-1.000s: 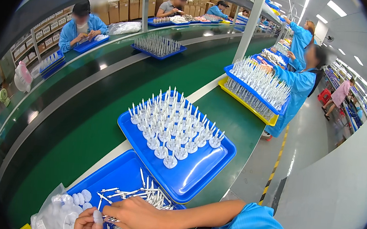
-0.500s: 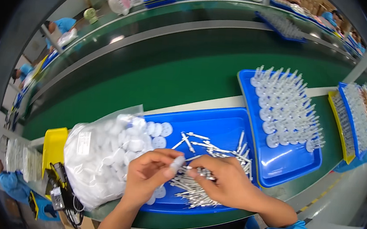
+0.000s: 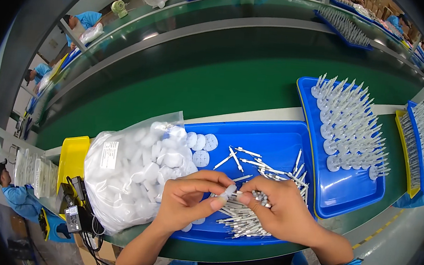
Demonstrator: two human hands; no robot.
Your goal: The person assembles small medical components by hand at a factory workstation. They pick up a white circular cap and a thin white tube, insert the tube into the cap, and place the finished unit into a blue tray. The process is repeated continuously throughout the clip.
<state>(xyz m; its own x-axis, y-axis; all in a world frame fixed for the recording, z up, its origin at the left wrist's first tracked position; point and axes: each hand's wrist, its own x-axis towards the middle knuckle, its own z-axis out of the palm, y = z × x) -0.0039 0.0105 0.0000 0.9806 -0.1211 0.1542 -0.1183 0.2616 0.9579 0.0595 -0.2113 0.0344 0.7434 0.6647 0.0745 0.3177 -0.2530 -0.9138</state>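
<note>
My left hand (image 3: 188, 198) pinches a small translucent white disc (image 3: 228, 190) on edge between thumb and fingers. Close against it, my right hand (image 3: 286, 207) grips a bunch of thin silvery-white rods (image 3: 261, 198). Its thumb and forefinger hold one rod's end at the disc; whether the rod is inside the disc is hidden by the fingers. Both hands are over a blue tray (image 3: 252, 133). A heap of loose rods (image 3: 244, 223) lies in it below my right hand, and several loose discs (image 3: 201, 158) lie at its left side.
A clear bag of discs (image 3: 132, 176) overlaps the tray's left end. On the right, a second blue tray (image 3: 347, 195) bears rows of discs with upright rods (image 3: 343, 129). Black power adapters with cables (image 3: 76, 216) and a yellow bin (image 3: 72, 158) are left. Beyond runs a green belt (image 3: 217, 77).
The whole view has shifted, so everything appears farther right. My hands keep nearly the same hold; the disc and the rod end are pressed close together at the fingertips.
</note>
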